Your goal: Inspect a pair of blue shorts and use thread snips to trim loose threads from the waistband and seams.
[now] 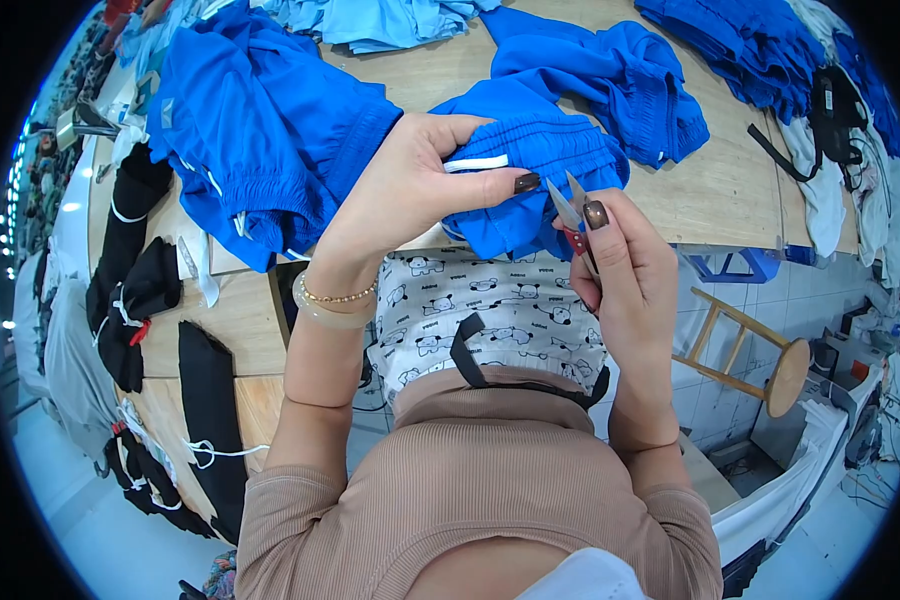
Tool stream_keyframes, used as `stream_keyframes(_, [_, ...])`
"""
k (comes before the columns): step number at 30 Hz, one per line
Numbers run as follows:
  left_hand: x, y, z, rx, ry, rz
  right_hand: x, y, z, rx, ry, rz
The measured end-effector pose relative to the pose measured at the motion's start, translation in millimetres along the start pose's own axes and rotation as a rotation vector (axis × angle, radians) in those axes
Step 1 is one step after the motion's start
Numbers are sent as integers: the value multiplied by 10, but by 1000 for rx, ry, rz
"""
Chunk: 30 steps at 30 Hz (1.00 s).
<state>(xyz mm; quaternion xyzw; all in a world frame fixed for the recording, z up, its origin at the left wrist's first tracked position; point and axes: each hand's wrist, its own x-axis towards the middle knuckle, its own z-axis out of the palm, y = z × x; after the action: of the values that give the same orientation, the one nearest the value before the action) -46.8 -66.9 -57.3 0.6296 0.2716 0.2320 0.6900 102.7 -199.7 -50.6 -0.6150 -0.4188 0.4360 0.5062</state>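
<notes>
The bright blue cloth garment with a gathered elastic waistband is at the near edge of the pale wooden counter, its waistband pinched in the left hand, whose thumb lies along a short length of flat white cord. Just right of that garment, the right hand grips small red-handled metal snips, blades parted and pointing toward it. The step in hand looks like trimming at the waistband; the next move probably calls for a steady hold, with the tips clear of thumb and cloth. Below the garment, the white printed lap fabric shows cartoon dogs and small black lettering. Well to its right, a black strapped item bears a small pale label, too small to read.
</notes>
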Motion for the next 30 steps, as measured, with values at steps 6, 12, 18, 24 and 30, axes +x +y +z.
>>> stream_keyframes(6, [-1, -1, -21, -4, -12, -8, 24, 45, 55, -16, 58, -61])
stream_keyframes(12, [17, 11, -43, -4, -21, -39, 35, 80, 72, -12, 93, -117])
stream_keyframes(18, [21, -22, -25, -51, -19, -39, 28, 109, 83, -9, 93, -144])
stream_keyframes(24, [15, 0, -7, -70, -6, -38, 21, 133, 110, 12, 98, -201])
stream_keyframes(30, [23, -29, -12, -40, -9, -37, 30, 80, 81, 28, 152, -224])
